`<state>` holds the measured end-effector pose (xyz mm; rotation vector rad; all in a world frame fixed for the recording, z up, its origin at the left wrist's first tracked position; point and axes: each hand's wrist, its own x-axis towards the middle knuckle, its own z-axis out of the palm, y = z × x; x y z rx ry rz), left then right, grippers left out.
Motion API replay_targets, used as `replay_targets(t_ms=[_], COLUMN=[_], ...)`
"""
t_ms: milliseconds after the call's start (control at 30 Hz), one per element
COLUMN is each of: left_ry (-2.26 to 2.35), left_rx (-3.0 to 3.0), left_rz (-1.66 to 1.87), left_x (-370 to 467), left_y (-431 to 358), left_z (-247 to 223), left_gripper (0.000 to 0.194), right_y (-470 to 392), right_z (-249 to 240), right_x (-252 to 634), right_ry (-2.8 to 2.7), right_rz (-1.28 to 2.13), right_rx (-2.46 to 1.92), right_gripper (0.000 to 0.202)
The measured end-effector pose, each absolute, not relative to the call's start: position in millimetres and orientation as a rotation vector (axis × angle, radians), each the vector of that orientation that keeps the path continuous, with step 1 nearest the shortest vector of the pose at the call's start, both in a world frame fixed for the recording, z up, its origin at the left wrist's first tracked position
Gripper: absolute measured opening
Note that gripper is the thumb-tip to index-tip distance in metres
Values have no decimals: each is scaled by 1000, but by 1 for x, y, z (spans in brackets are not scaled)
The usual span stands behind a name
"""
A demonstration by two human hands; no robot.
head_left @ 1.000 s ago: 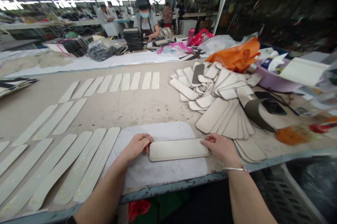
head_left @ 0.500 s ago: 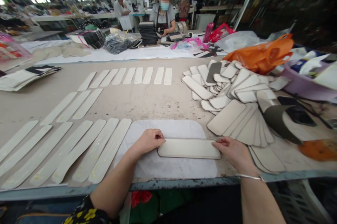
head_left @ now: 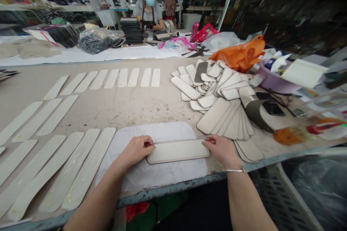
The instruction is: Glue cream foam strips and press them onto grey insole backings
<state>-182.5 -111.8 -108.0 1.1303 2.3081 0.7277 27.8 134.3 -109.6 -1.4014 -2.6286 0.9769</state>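
A pale rectangular panel (head_left: 179, 151) with rounded corners and a dark edge lies across a white sheet (head_left: 162, 176) close to the table's front edge. Its upper left corner is pinched between the thumb and fingers of my left hand (head_left: 138, 149). At the upper right corner, my right hand (head_left: 221, 149) grips the same panel, fingers closed. Just beyond my right hand, similar panels fan out in a stack (head_left: 222, 117). Left of the sheet, long pale strips (head_left: 89, 166) lie slanted in a row, some with shiny yellowish smears.
Shorter strips (head_left: 123, 77) line the table farther back. A heap of panels (head_left: 189, 88), an orange bag (head_left: 241, 55), a purple basin (head_left: 279, 79) and a phone (head_left: 273, 107) occupy the right. A masked co-worker (head_left: 149, 10) sits across, beside a dark stack (head_left: 131, 30). A crate (head_left: 287, 195) stands below.
The view has swung to the right, so the table's contents sit farther left in the picture. Both hands still hold the panel's ends on the white sheet.
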Motion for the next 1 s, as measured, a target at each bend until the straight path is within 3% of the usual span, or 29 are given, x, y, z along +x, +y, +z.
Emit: replay_targets(t_ms=[667, 833, 1000], left_ry=[2320, 2371, 2348], left_rx=[1098, 1034, 1052], left_rz=[754, 756, 774], left_x=[-181, -185, -187], left_y=[-113, -116, -119], left_z=[-107, -109, -107], left_gripper=[10, 24, 19], right_y=[136, 134, 135], right_z=[-120, -119, -120], right_x=[29, 28, 28], right_ry=[-2647, -2657, -2693], right_rz=[897, 905, 851], right_rx=[-1366, -1376, -1367], right_gripper=[16, 18, 21])
